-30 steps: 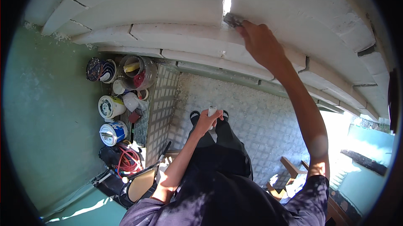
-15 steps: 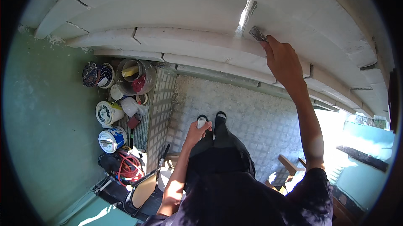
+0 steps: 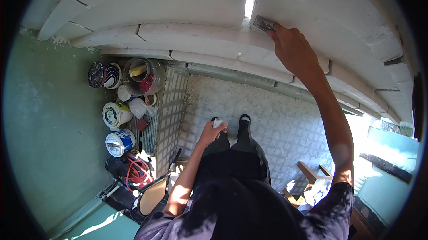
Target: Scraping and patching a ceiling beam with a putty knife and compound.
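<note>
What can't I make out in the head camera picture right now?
- Head view: held end of the flat scraper, hidden by the right hand.
- Head view: lower part of the white tube, hidden by the left hand.
- Head view: detail in the bright strip, lost in glare.
- Head view: part of the wooden furniture, behind the dark sleeve.

My feed reads as a clock: I have the right hand (image 3: 298, 51) at two, holding a scraper (image 3: 263, 22) at one, just right of the lower end of a slot (image 3: 250, 2) in the stepped wall (image 3: 178, 6). The left hand (image 3: 208, 134) sits at six near centre, around a tube (image 3: 217, 123), above the floor (image 3: 281, 119). I see a tub (image 3: 157, 78) at ten, one bucket (image 3: 117, 114) at nine, a second bucket (image 3: 119, 143) at eight, coiled hose (image 3: 137, 173) between seven and eight, and a wooden frame (image 3: 306, 172) at four.
</note>
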